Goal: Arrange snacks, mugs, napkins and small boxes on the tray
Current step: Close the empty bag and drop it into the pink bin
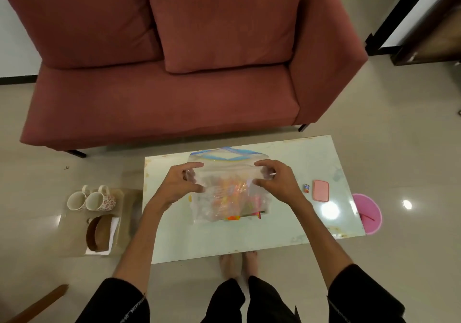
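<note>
Both hands clamped on bag (228, 193) above counter (287, 228) centre: left grip (182, 184) pinching its 9 o'clock edge, right grip (275, 181) its 3 o'clock edge. Bright snacks (233, 216) inside. Pink box (321, 190) at 3 o'clock. Mugs (91, 199) at 9 o'clock, off counter.

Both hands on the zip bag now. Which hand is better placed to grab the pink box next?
Right. The pink box lies on the table just beyond the right hand, on that same side. The left hand grips the zip bag at its opposite edge and would probably have to cross over it.
</note>
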